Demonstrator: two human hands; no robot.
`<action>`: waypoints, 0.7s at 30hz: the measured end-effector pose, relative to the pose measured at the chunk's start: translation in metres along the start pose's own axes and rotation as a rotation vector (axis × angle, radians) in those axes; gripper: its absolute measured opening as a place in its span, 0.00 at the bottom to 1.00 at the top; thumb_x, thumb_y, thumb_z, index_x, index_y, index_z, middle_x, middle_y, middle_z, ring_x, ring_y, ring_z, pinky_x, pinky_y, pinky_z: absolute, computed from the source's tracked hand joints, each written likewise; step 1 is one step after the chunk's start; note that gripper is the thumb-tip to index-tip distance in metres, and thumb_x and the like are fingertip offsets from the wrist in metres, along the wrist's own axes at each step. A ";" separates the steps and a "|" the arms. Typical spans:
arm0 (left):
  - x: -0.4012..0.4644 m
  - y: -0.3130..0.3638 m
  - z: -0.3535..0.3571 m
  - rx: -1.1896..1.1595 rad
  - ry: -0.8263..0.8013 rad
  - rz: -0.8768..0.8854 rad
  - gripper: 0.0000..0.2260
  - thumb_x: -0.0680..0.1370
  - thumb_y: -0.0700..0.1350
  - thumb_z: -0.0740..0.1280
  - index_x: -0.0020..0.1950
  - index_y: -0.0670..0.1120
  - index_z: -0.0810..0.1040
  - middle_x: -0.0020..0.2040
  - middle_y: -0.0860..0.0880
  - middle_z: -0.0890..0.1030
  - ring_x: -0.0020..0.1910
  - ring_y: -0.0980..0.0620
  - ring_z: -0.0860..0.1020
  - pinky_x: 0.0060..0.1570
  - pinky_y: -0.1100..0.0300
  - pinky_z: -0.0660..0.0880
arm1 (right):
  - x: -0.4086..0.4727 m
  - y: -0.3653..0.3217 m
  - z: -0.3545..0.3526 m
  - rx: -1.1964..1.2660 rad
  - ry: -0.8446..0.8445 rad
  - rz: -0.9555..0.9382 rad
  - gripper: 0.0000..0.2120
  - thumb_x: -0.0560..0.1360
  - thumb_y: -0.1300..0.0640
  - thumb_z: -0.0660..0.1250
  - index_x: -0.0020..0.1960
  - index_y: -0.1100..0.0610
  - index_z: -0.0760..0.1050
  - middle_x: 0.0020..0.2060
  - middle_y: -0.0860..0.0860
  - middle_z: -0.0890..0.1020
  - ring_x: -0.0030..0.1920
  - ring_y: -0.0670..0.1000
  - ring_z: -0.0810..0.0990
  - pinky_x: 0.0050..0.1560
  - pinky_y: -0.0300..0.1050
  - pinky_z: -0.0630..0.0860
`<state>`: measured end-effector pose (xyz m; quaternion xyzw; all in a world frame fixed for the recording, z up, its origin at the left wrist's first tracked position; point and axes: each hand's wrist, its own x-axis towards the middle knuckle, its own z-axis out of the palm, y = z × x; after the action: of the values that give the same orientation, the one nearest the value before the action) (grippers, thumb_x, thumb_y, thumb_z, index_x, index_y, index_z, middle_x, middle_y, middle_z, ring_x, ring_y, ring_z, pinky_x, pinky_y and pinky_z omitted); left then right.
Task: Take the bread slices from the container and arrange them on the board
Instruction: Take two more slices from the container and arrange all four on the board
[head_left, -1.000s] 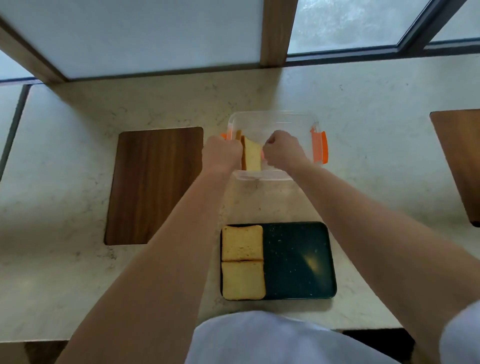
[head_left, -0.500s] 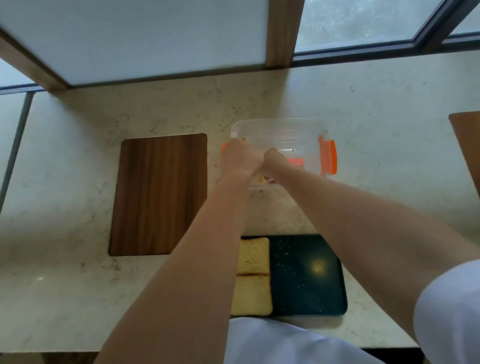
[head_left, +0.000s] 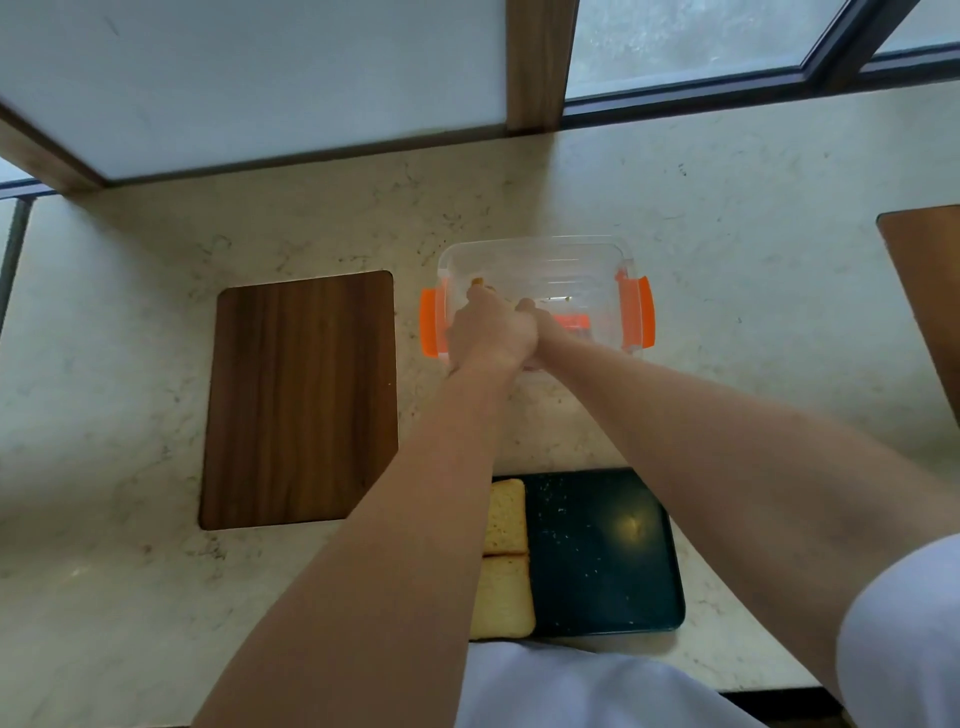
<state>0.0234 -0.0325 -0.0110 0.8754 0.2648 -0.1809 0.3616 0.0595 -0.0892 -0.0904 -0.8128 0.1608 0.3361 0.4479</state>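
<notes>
The clear container (head_left: 550, 262) with orange latches stands on the counter past the dark board (head_left: 602, 551). Both hands reach into its left part, pressed together. My left hand (head_left: 491, 330) is closed, and a sliver of bread crust (head_left: 476, 282) shows just above its fingers. My right hand (head_left: 543, 325) lies against it and is mostly hidden, so its grip cannot be seen. Two bread slices lie flat on the board's left side, the far slice (head_left: 506, 517) and the near slice (head_left: 506, 597), touching edge to edge. My left forearm covers part of them.
A brown wooden board (head_left: 301, 395) lies on the pale stone counter (head_left: 130, 364) to the left of the container. Another wooden board (head_left: 930, 270) pokes in at the right edge. A window sill and wall run along the back.
My hands were apart on either side of an upright slice in the container. They have since closed together over its left part, hiding most of the slice. The two slices on the board have stayed put.
</notes>
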 end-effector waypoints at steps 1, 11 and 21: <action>0.003 -0.001 0.001 0.051 0.004 0.029 0.21 0.81 0.49 0.62 0.71 0.43 0.67 0.61 0.42 0.79 0.61 0.40 0.77 0.59 0.48 0.75 | -0.001 0.001 -0.002 -0.061 -0.019 -0.010 0.14 0.82 0.61 0.60 0.66 0.66 0.68 0.57 0.60 0.79 0.59 0.62 0.79 0.50 0.55 0.80; 0.041 -0.010 0.002 0.361 -0.053 0.193 0.12 0.80 0.39 0.59 0.63 0.41 0.71 0.46 0.44 0.80 0.46 0.40 0.82 0.41 0.50 0.78 | -0.008 0.002 -0.022 -0.170 0.016 0.005 0.27 0.81 0.46 0.57 0.73 0.62 0.59 0.55 0.59 0.78 0.47 0.58 0.82 0.44 0.53 0.82; 0.050 -0.016 0.016 0.642 0.049 0.387 0.11 0.79 0.38 0.59 0.60 0.40 0.74 0.51 0.41 0.82 0.39 0.45 0.75 0.33 0.55 0.67 | -0.007 0.008 -0.038 -0.049 0.020 0.081 0.24 0.76 0.47 0.67 0.64 0.62 0.70 0.51 0.56 0.82 0.44 0.57 0.84 0.47 0.53 0.85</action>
<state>0.0513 -0.0177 -0.0553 0.9822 0.0330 -0.1618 0.0897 0.0655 -0.1256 -0.0762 -0.8196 0.1899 0.3495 0.4123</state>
